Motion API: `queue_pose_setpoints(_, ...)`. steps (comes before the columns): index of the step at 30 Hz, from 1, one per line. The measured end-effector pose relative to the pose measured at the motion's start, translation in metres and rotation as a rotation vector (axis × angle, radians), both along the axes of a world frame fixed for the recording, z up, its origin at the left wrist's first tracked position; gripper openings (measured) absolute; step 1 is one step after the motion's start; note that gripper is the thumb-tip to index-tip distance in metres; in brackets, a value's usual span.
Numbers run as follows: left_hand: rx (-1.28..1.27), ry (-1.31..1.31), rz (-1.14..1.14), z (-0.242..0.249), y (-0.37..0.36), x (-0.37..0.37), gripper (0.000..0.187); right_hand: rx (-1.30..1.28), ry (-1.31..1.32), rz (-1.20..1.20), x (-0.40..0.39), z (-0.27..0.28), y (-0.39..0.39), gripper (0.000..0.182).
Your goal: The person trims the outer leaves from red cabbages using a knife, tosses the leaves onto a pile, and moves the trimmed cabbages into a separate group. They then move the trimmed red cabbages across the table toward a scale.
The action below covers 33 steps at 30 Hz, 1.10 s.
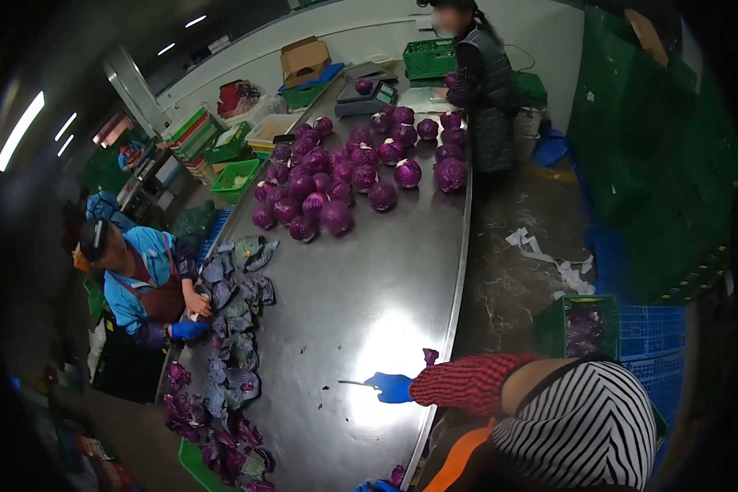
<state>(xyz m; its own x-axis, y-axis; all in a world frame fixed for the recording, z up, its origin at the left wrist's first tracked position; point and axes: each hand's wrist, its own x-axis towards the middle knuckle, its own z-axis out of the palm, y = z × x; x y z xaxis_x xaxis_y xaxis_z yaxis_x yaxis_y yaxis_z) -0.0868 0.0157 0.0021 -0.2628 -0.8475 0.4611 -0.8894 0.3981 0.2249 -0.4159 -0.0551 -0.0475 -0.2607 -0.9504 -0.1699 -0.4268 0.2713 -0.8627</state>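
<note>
My right hand [392, 388], in a blue glove below a red-and-black checked sleeve, is closed around a knife [353, 383]. Its thin blade points across the steel table [336, 312], close over the surface. A small purple cabbage piece [430, 356] is at the table edge beside my right wrist. At the bottom edge of the view, only part of my blue-gloved left hand [375, 486] shows, its fingers mostly cut off. Next to it is a bit of purple cabbage [398, 476].
Many red cabbages [336, 216] cover the table's far end, near a scale [367, 97]. Outer leaves [236, 328] pile along the opposite edge, where a co-worker [149, 275] stands. Another person [488, 90] stands at the far end. A green crate [578, 328] sits on the floor.
</note>
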Motion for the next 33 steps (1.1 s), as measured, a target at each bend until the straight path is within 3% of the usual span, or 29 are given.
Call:
queue_pose_setpoints(2,0.111,-0.02,0.162,-0.006,0.011,-0.033,0.017,-0.073,-0.036,0.012,-0.018,-0.019,0.005,0.049)
queue_pose_setpoints(3,0.024,-0.148,0.122,-0.013,0.012,-0.055,0.013,-0.03,-0.011,0.037,-0.029,-0.026,0.007,0.049)
queue_pose_setpoints(5,0.154,0.191,0.14,-0.068,0.024,-0.097,0.034,-0.009,-0.013,0.004,-0.052,-0.018,0.021,0.045)
queue_pose_setpoints(6,0.162,0.186,0.13,-0.075,0.024,-0.121,0.034,-0.033,-0.031,-0.01,-0.069,-0.019,0.03,0.044)
queue_pose_setpoints(8,0.151,0.27,0.163,-0.064,0.018,-0.191,0.037,0.068,-0.17,-0.2,-0.104,0.029,0.049,0.044)
queue_pose_setpoints(12,0.158,0.223,0.116,-0.043,0.017,-0.225,0.034,-0.103,-0.057,-0.409,-0.186,0.009,0.057,0.045)
queue_pose_setpoints(14,0.198,0.095,-0.176,-0.006,0.008,-0.225,0.012,-0.173,0.147,-0.222,-0.221,0.025,0.067,0.043)
queue_pose_setpoints(15,0.198,0.102,-0.175,-0.008,0.005,-0.229,0.012,-0.239,0.325,-0.179,-0.234,0.024,0.073,0.041)
queue_pose_setpoints(16,0.187,0.137,-0.114,-0.014,0.007,-0.228,0.014,-0.239,0.332,-0.168,-0.245,0.022,0.081,0.041)
queue_pose_setpoints(18,0.28,0.226,0.067,-0.018,0.01,-0.231,0.02,-0.149,0.202,-0.317,-0.262,0.025,0.097,0.037)
queue_pose_setpoints(20,0.115,0.063,0.037,-0.002,0.015,-0.235,0.022,-0.398,0.075,-0.569,-0.267,0.018,0.12,0.021)
queue_pose_setpoints(21,0.203,0.133,0.043,0.004,0.016,-0.237,0.025,-0.377,0.2,-0.62,-0.269,0.025,0.134,0.017)
queue_pose_setpoints(25,0.068,0.045,-0.01,-0.017,0.008,-0.226,0.019,-0.341,0.012,-0.771,-0.286,0.022,0.215,0.017)
queue_pose_setpoints(26,0.356,0.042,-0.011,-0.016,0.007,-0.218,0.018,-0.317,-0.207,-0.865,-0.297,0.011,0.236,0.016)
queue_pose_setpoints(27,0.036,0.133,0.051,-0.031,0.011,-0.228,0.021,-0.284,-0.424,-0.947,-0.31,-0.005,0.259,0.016)
queue_pose_setpoints(29,0.184,0.057,0.127,-0.033,0.014,-0.224,0.028,-0.28,0.049,-0.891,-0.34,-0.035,0.306,0.017)
queue_pose_setpoints(31,0.188,0.044,0.146,-0.039,0.009,-0.223,0.028,-0.306,-0.35,-1.175,-0.368,-0.051,0.334,0.018)
queue_pose_setpoints(33,0.183,-0.009,0.117,-0.024,0.015,-0.224,0.027,-0.274,-0.329,-1.189,-0.39,-0.051,0.349,0.018)
